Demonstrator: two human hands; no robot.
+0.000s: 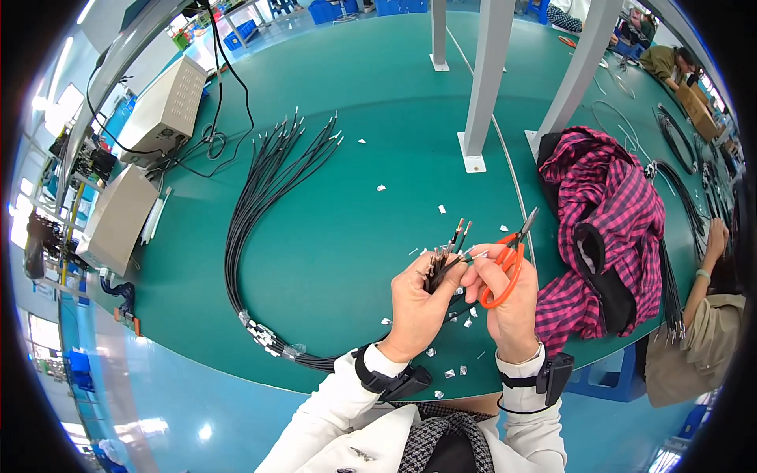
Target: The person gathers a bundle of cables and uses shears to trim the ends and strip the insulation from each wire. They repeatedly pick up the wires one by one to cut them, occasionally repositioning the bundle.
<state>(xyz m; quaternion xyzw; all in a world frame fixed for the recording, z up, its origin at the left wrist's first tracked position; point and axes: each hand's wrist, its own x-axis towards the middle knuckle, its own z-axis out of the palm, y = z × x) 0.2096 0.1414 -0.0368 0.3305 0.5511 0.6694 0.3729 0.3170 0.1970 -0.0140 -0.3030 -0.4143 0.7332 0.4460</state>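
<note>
My left hand [416, 311] is closed around one end of a bundle of thin black cables [240, 213]. Coloured wire tips stick up out of the grip, with bare-looking ends. The bundle curves away to the left over the table, tied with clear wrap near white labels [262, 335], and fans out at its far end. A pair of orange-handled scissors [517, 272] hangs on the fingers of my right hand [512, 311], blades pointing up and away. My right fingertips pinch at a wire end beside the left thumb; exactly what they grip is too small to tell.
Small silvery scraps [449, 373] lie scattered on the green table [331, 236]. To the right sits a pink-and-black checked garment [607, 213], near grey metal posts [479, 102]. Beige boxy instruments [162, 110] with cords stand at left. Another person's arm [706, 268] reaches toward cables at far right.
</note>
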